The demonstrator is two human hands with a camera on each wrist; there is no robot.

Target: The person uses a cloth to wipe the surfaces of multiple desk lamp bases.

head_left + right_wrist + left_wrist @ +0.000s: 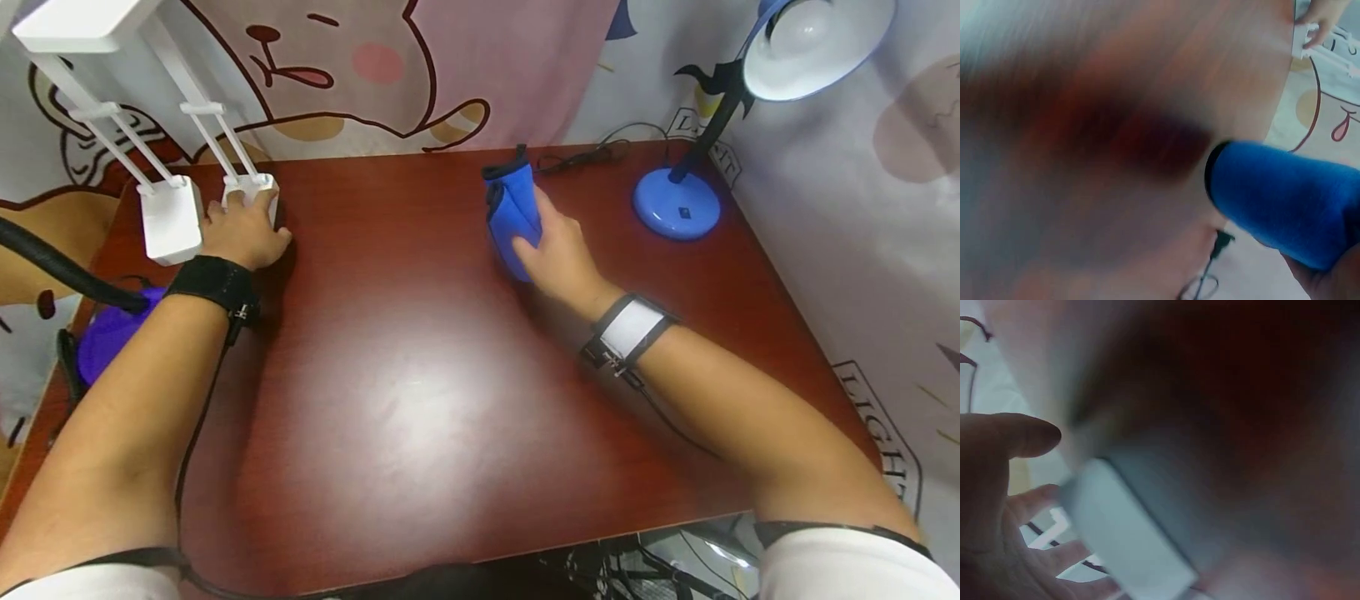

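My right hand (562, 260) grips the blue pouch (516, 215), thumb against its side, near the back edge of the table (405, 333); I can't tell what it contains. My left hand (243, 233), fingers extended, touches the white stand (171, 221). Red-brown surface stretches between my arms.

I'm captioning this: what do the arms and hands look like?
White sleeves with dark edge bands. A black strap circles the left wrist; a dark strap with a white patch, the right. A cable trails from each. Both hands are bare.
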